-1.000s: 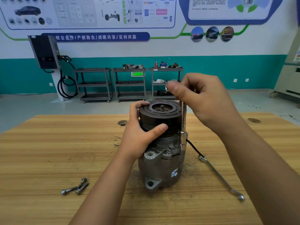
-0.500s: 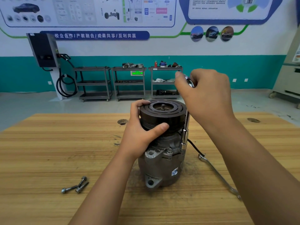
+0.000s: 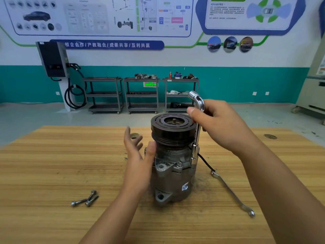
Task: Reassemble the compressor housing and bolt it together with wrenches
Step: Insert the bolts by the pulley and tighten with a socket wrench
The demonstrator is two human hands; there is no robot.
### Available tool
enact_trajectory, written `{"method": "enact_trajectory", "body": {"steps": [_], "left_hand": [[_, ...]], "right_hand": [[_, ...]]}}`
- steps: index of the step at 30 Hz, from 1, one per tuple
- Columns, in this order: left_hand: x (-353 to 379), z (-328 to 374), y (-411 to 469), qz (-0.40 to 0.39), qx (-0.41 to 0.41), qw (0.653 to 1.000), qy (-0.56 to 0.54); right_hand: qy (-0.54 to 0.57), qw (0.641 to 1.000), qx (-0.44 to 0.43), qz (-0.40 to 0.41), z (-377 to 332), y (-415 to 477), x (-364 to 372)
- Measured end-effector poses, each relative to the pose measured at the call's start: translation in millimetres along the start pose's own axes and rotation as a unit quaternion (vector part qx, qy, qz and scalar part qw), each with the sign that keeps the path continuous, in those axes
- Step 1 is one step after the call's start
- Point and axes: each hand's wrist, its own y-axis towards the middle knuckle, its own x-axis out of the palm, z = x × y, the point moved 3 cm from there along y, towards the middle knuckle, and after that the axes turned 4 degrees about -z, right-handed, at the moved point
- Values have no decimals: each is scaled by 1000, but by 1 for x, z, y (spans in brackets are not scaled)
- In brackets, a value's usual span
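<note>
**Inspector:** State and position of the unit?

**Examiner:** The grey cast-metal compressor housing point(image 3: 174, 176) stands upright on the pale wooden plank table point(image 3: 44, 173), between the two hands. A black grooved round pulley point(image 3: 173, 131) caps it, slotted face up, with a small shaft end at its centre. The casting is grimy. Two mounting ears with open holes face the camera, and a hex bolt head point(image 3: 179, 164) sits on the flange.

**Inspector:** Hands?

**Examiner:** The left hand point(image 3: 139, 155) is blurred, its fingers straight and spread, holding nothing. Its thumb is just beside the housing under the pulley; contact cannot be determined. The right hand point(image 3: 219, 125) is curled round the upper shaft of a chrome L-shaped socket wrench point(image 3: 197, 138). The wrench stands upright against the pulley's right edge, with its socket end down on the flange, below that hand.

**Inspector:** Loose items?

**Examiner:** Three grey steel bolts point(image 3: 86, 199) lie well left of the left hand. A long silver flat spanner point(image 3: 230, 191) lies on the table below the right hand, beside the forearm. A thin black cable point(image 3: 205, 161) runs from the housing toward it.
</note>
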Motion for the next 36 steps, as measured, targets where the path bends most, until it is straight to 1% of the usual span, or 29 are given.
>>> {"method": "enact_trajectory", "body": {"steps": [2, 4, 6, 8, 9, 11, 12, 14, 15, 18, 20, 22, 25, 27, 29, 32, 36], "left_hand": [[3, -10, -24, 28, -33, 999, -5], [15, -15, -44, 19, -63, 998, 11], [27, -16, -52, 17, -70, 996, 60], [35, -14, -52, 28, -70, 991, 107], [38, -14, -50, 38, -70, 990, 114], [39, -18, -43, 61, -70, 989, 117], [38, -20, -41, 69, -68, 988, 121], [33, -24, -38, 68, -60, 989, 119], [28, -27, -34, 53, -52, 991, 110], [9, -36, -16, -48, -52, 995, 64], [-3, -43, -4, -112, -88, 989, 46], [-12, -51, 5, -143, -123, 982, 16], [-21, -56, 9, -142, -104, 984, -16], [-24, -58, 9, -133, -96, 986, -42], [-24, -57, 8, -127, -81, 988, -42], [-21, -52, 3, -128, -58, 990, 0], [-27, -37, 0, -161, -54, 979, 112]], "right_hand": [[-43, 999, 5, -23, -1, -2, 1], [-70, 997, 3, -11, -3, -5, 2], [-52, 998, -11, 40, -6, -9, 1], [-6, 994, -23, 109, -9, -13, -4], [17, 990, -25, 137, -9, -15, -7], [50, 984, -23, 171, -8, -17, -14], [55, 983, -22, 175, -8, -16, -17], [57, 984, -23, 167, -9, -14, -21], [60, 985, -30, 162, -11, -11, -22], [57, 985, -58, 155, -19, -3, -25], [71, 983, -71, 155, -22, 2, -24], [96, 981, -71, 153, -22, 5, -20], [123, 981, -54, 138, -14, 6, -11], [109, 986, -49, 120, -8, 4, -4], [88, 990, -54, 94, -5, 5, 2], [68, 994, -57, 62, -1, 8, 8], [54, 996, -62, 33, 0, 9, 11]]}}
